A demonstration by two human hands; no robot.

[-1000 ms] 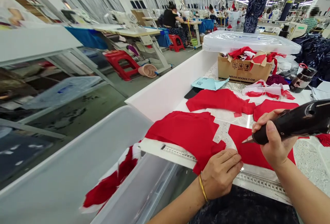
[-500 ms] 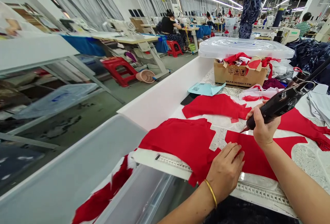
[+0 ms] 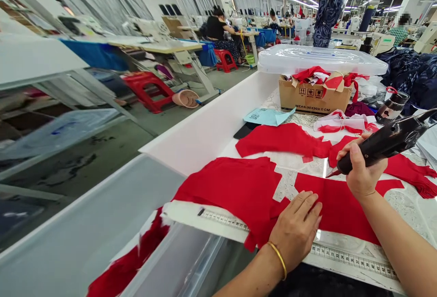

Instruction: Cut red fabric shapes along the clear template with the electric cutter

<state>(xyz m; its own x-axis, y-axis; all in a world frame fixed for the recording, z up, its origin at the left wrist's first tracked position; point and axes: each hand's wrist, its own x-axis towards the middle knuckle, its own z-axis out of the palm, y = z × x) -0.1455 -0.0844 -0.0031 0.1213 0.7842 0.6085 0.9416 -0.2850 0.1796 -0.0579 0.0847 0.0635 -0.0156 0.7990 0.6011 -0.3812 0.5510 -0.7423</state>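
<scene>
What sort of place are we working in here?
Most likely a garment factory: sewing machines stand in the background, cut red fabric pieces partly cover a measuring tape, and a cardboard box holds red scraps.

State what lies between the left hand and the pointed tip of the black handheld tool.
In the head view, only the red fabric panel shows between the left hand and the pointed tip.
</scene>
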